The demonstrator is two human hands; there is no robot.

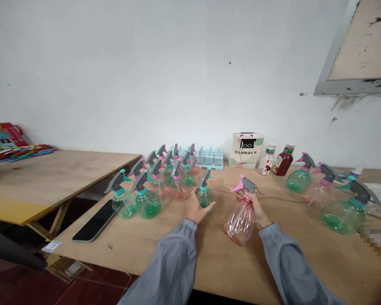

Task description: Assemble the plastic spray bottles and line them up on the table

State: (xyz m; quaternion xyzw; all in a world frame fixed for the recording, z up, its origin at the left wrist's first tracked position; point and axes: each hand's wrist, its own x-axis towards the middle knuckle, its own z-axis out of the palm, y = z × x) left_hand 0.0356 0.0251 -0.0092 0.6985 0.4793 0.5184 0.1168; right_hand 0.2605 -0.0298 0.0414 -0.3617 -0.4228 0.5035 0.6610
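Note:
My left hand [199, 208] is around the lower front of a green spray bottle [205, 193] with a grey and teal head. Its fingers lie along the left side and its thumb reaches across to the right; some fingertips are hidden. In my right hand [257, 209] is a clear pink spray bottle [239, 220] with a grey and pink head, gripped near the neck and tilted. Some of the right fingers show behind the neck. Left of my hands stands a cluster of green and pink spray bottles, among them a green spray bottle [148, 204].
A black phone [94, 221] lies near the table's left edge. Behind are a pale blue mould [211, 158], a paper bag [246, 151], a white bottle [268, 161] and a dark red bottle [283, 162]. More spray bottles, including a green spray bottle [344, 217], stand at right.

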